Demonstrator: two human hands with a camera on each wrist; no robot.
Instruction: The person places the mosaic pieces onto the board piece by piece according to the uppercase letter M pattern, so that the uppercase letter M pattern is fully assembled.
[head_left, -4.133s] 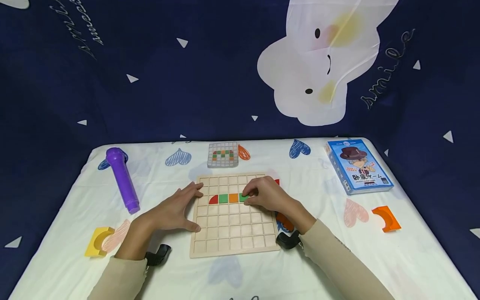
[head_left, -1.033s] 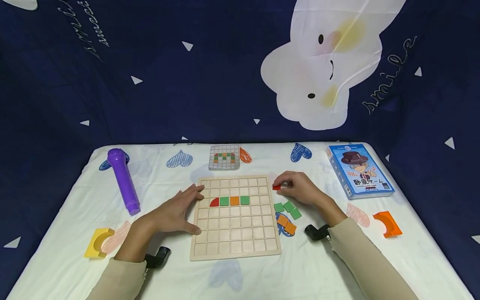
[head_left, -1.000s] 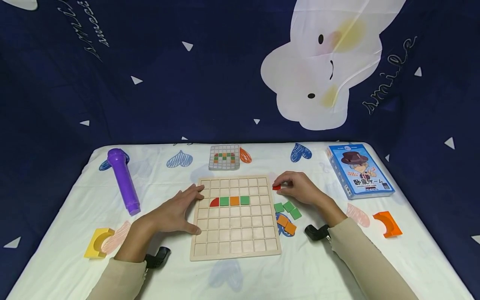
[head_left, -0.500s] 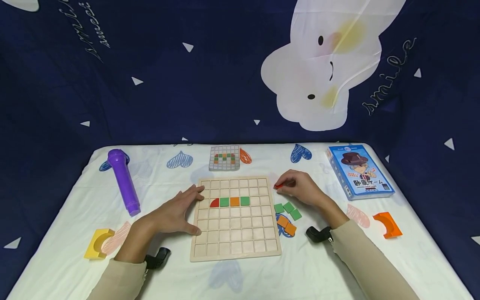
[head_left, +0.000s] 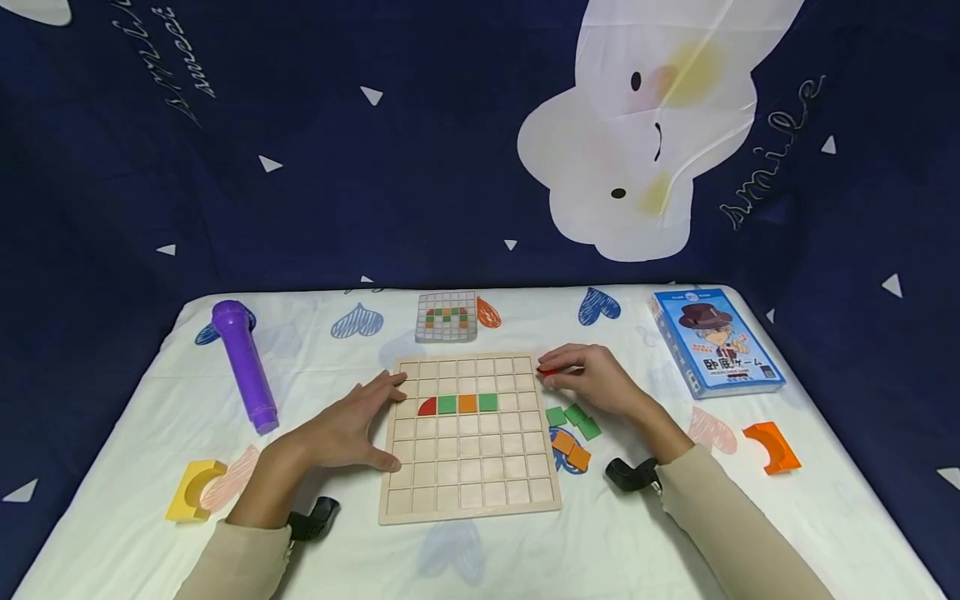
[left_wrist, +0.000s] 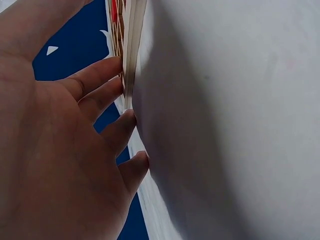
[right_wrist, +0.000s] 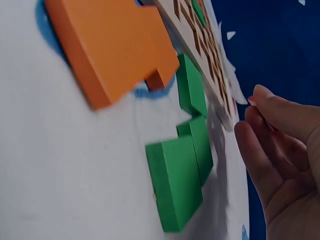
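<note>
A wooden grid board (head_left: 472,475) lies mid-table. One of its rows bears a red quarter-round tile (head_left: 427,407), a green tile (head_left: 447,405), an orange tile (head_left: 467,403) and another green tile (head_left: 487,402). My left hand (head_left: 337,429) rests at the board's left edge with thumb and fingers spread. Beyond the upper right edge, my right hand (head_left: 600,379) pinches a small red tile (head_left: 548,372), mostly covered by the fingers. In the right wrist view, green tiles (right_wrist: 175,185) and orange tiles (right_wrist: 110,45) lie beside that hand.
A card with a coloured grid pattern (head_left: 446,317) stands behind the board. A purple toy microphone (head_left: 247,367) and a yellow arch block (head_left: 195,492) are at left. On the right are a blue game box (head_left: 716,343) and an orange arch block (head_left: 776,448).
My right hand let go of the second green tile in the row, moved right and picked up a red tile. It has now shifted slightly left towards the board. My left hand stays put.
</note>
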